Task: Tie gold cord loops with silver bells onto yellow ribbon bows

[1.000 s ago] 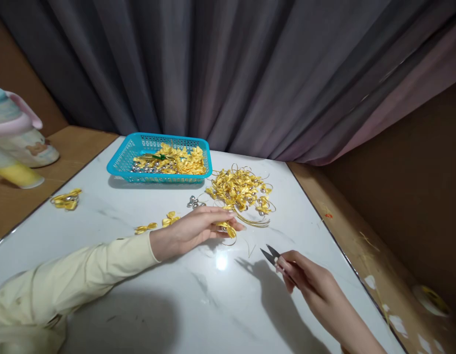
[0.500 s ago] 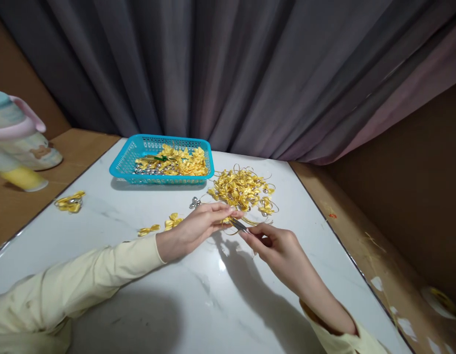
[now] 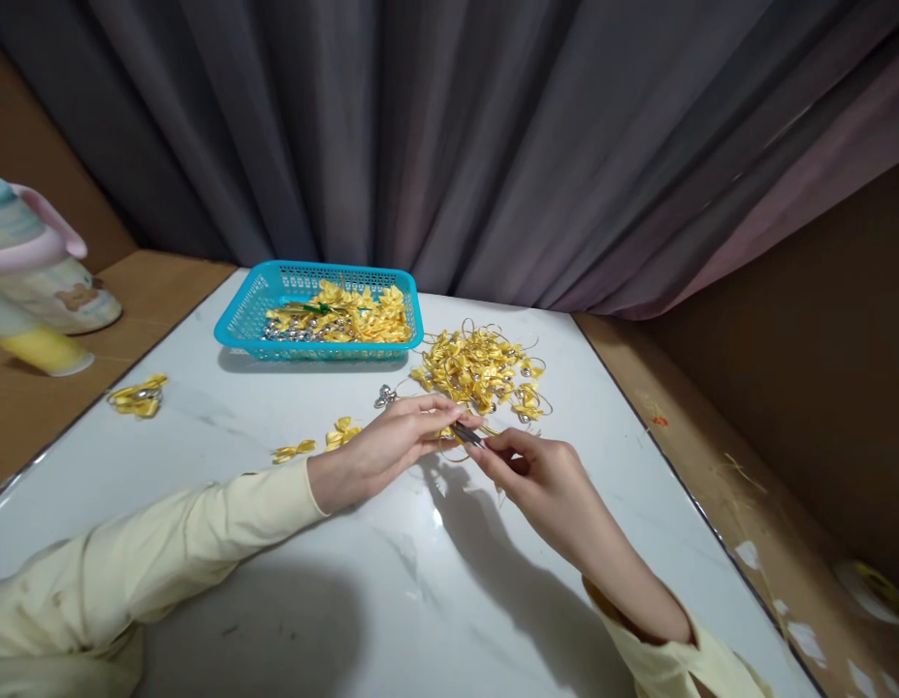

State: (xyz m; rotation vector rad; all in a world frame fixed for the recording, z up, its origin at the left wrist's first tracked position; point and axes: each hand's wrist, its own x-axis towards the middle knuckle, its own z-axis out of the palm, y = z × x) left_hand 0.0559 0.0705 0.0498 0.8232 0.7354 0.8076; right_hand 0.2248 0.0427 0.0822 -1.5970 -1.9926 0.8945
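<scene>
My left hand (image 3: 395,441) is closed in a pinch on a yellow ribbon bow (image 3: 447,433) with gold cord, mostly covered by the fingers. Dark, slim tweezers (image 3: 467,435) are pinched in my right hand (image 3: 540,475), their tips meeting the bow at my left fingertips. A loop of gold cord hangs under the fingers. Just behind my left hand lie small silver bells (image 3: 385,396). Beyond both hands is a pile of yellow bows with bells and cord loops (image 3: 478,364). Two loose yellow bows (image 3: 341,433) rest near my left wrist.
A blue plastic basket (image 3: 227,334) at the back holds yellow bows and silver bells. Another bow with a bell (image 3: 140,396) lies at the left. A bottle with a pink handle (image 3: 48,257) stands far left. Paper scraps (image 3: 805,640) and a tape roll (image 3: 872,591) lie right.
The tweezers in my right hand have moved slightly up and left, further in at my left fingertips. My left hand keeps its pinch on the bow.
</scene>
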